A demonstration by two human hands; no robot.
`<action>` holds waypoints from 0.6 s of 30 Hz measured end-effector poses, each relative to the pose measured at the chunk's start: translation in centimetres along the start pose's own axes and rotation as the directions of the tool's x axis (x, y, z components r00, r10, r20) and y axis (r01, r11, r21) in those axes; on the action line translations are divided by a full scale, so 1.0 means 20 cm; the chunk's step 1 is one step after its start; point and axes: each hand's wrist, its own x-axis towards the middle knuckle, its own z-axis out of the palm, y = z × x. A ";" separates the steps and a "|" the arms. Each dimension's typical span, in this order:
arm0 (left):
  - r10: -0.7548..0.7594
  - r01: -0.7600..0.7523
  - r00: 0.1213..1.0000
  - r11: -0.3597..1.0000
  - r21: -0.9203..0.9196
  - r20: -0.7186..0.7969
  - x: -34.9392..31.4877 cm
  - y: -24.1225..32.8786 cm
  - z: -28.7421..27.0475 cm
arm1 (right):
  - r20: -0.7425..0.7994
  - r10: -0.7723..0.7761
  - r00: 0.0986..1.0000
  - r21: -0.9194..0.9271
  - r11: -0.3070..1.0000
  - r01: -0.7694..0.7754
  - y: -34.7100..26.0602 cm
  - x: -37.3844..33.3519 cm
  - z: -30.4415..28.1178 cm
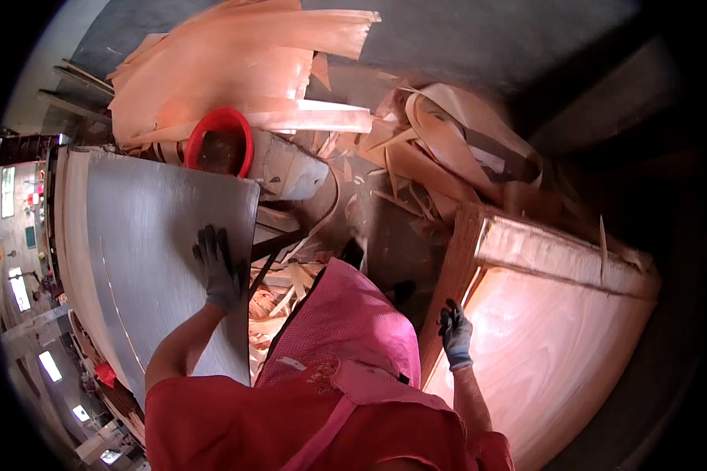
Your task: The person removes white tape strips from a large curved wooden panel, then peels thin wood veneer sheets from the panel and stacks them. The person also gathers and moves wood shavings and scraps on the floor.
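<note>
My left hand (217, 268), in a dark grey glove, lies flat with fingers spread on a smooth grey tabletop (157, 235). A thin pale strip (118, 302) runs along the left part of that surface. On the other side, my right hand (456, 336), also gloved, is over the left edge of a tall stack of wood veneer sheets (550, 330). Its fingers are curled in, and what they hold, if anything, is hidden. The top sheet is pale pinkish wood, with a rougher strip of wood (550, 250) across the far end.
Beyond the tabletop stands a red-rimmed bucket (247, 149) beside a whitish container (291, 169). Large torn veneer sheets (212, 74) lean at the far left. Curled veneer scraps (448, 149) litter the floor ahead, and more offcuts (279, 298) lie between table and apron.
</note>
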 end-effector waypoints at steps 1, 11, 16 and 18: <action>-0.010 0.010 1.000 1.000 0.010 0.004 0.01 -0.02 0.00 | 0.021 -0.057 0.998 -0.140 0.988 0.060 -0.04 0.01 0.01; 0.020 0.000 0.987 0.992 -0.125 0.159 0.07 -0.06 -0.16 | -0.023 -0.113 0.993 -0.201 0.974 0.106 -0.41 0.42 0.08; -0.141 0.065 0.973 0.928 -0.367 -0.184 0.69 -0.24 -0.21 | 0.164 -0.447 0.879 -0.805 0.454 0.381 -0.68 1.09 0.13; -0.187 0.101 0.968 0.902 -0.419 -0.169 0.92 -0.29 -0.18 | 0.083 -0.109 0.991 -0.610 0.780 0.137 -0.68 1.41 0.11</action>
